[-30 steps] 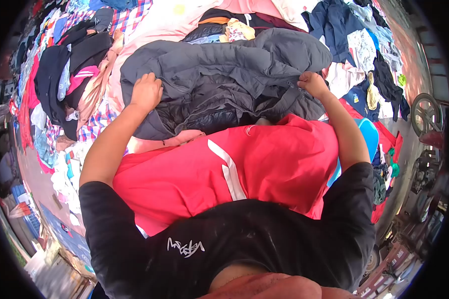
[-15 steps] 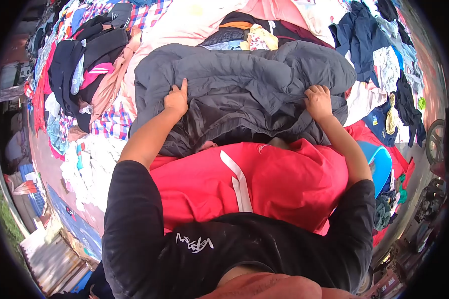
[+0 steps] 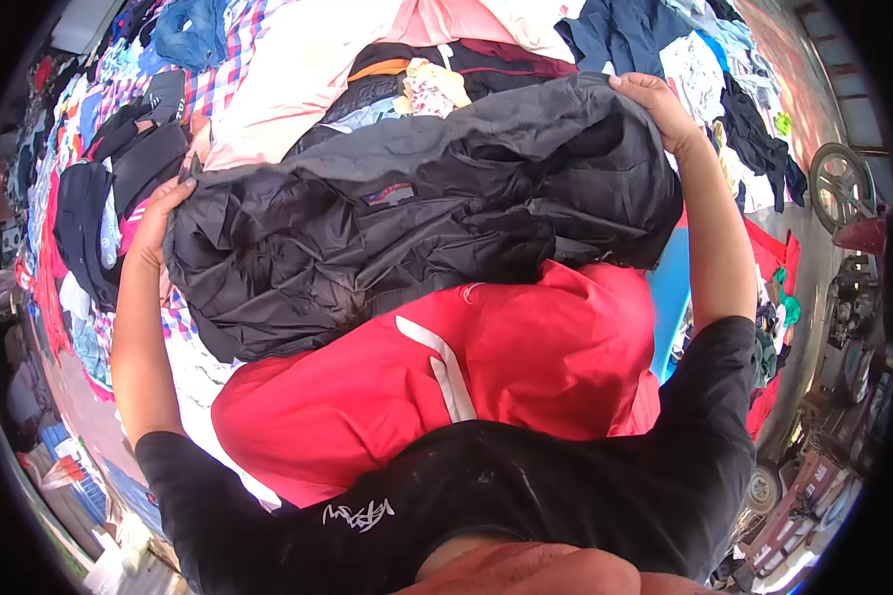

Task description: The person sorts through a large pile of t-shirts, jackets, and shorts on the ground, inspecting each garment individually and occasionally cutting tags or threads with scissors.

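- Left hand grips the dark jacket at its edge, fingers partly hidden.
- Right hand clutches the far end.
- Jacket held above the red garment, hiding the clothes pile behind.

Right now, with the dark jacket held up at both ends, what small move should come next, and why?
Probably lift the dark jacket slightly higher. Left hand and right hand hold its ends, but its bunched middle sags onto the red garment.

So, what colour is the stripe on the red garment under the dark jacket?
White, on the red garment; it shows best in the head view.
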Demonstrator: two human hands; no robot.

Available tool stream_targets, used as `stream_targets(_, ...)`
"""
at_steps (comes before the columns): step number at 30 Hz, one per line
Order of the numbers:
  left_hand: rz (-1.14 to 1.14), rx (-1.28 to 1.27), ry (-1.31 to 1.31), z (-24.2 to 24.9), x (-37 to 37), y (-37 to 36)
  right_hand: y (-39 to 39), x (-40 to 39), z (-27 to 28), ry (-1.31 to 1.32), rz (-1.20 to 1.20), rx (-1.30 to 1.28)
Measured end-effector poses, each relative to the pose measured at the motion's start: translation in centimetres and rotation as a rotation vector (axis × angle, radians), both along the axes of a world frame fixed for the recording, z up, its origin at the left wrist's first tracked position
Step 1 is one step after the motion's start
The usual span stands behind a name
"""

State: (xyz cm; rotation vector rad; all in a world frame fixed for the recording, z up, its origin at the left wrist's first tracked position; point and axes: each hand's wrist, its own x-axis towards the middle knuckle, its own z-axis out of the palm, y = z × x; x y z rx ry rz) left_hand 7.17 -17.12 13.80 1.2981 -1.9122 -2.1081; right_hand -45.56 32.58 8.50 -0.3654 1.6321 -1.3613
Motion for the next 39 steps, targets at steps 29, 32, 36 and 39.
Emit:
stream_targets(29, -0.717, -1.367, 0.134, -23.4, -17.3, 21.9, 1.6, 7.6, -18.3, 1.417, 0.111, 0.413)
stream_targets(32, -0.732, -1.520, -0.488, -19.6, -10.2, 12.1, 2.4, 8.1, -15.3, 0.970, -0.224, 0.198)
stream_targets(36, -0.295, -0.976, -1.209, -20.3, -1.9, 3.9, 5.6, 4.6, -15.3, 0.791, -0.498, -0.002)
stream_targets(39, 0.027, -0.654, -0.752, -27.6, 6.4, -3.0, 7.8, 1.1, -15.7, 0.974, -0.532, 0.135)
